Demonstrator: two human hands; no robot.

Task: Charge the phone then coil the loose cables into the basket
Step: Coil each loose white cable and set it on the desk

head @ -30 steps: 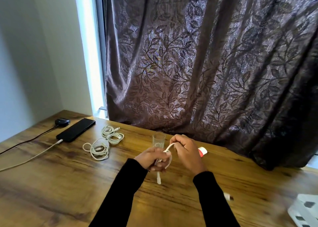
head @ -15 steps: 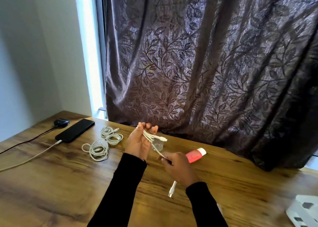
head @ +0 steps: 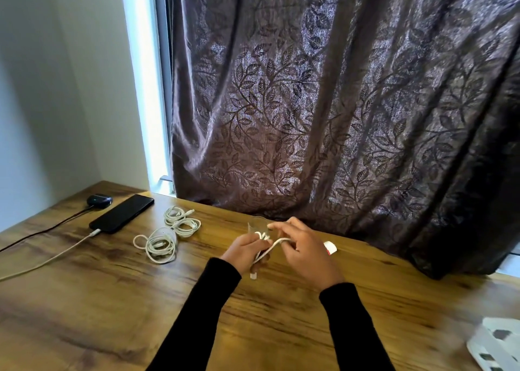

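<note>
Coiling a short white cable (head: 271, 248) above the desk's (head: 84, 300) middle, both hands pinched it; the black phone (head: 121, 214) was plugged in, 2 coiled white bundles (head: 168, 234) awaited the white basket (head: 498, 345).

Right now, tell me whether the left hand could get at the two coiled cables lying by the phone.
Probably not yet: the left hand is gripping the white cable with the right hand. Otherwise the table between it and the coiled cables looks clear.
</note>
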